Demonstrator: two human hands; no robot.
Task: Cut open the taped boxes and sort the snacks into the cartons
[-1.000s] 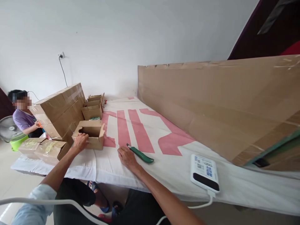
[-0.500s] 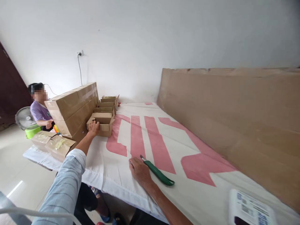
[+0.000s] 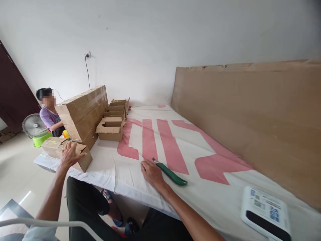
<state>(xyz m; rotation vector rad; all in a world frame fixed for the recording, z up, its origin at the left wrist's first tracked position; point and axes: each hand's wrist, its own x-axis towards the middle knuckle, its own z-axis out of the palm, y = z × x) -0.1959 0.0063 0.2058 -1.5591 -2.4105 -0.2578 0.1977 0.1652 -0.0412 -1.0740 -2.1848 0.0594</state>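
Your left fingers [image 3: 65, 146] are spread wide, nothing gripped, on your left hand [image 3: 68, 154], which is raised over the near end of a small taped carton [image 3: 84, 161]. The thumb points across its top; whether skin meets cardboard cannot be told. The carton lies right under and just beyond those fingers, at the near left corner of the white sheet [image 3: 112, 167]. It is plain brown and closed, with clear tape glinting on its lid, and a second carton [image 3: 50, 146] of the same kind sits against its far side.

Your right hand [image 3: 151, 172] lies flat on the sheet with the fingers loosely together and nothing in them. The green utility knife [image 3: 173, 174] lies just beside the fingertips on their right (a little metal shows at its far tip), slanting away from you along a red stripe.

Farther out, an open box [image 3: 110, 129] stands beside a stack of large cartons [image 3: 84, 112]. A long cardboard panel [image 3: 250, 110] leans along the right side, and a white device [image 3: 265, 212] lies at the near right. Beyond the cartons another person [image 3: 50, 116] sits by a fan [image 3: 31, 125].
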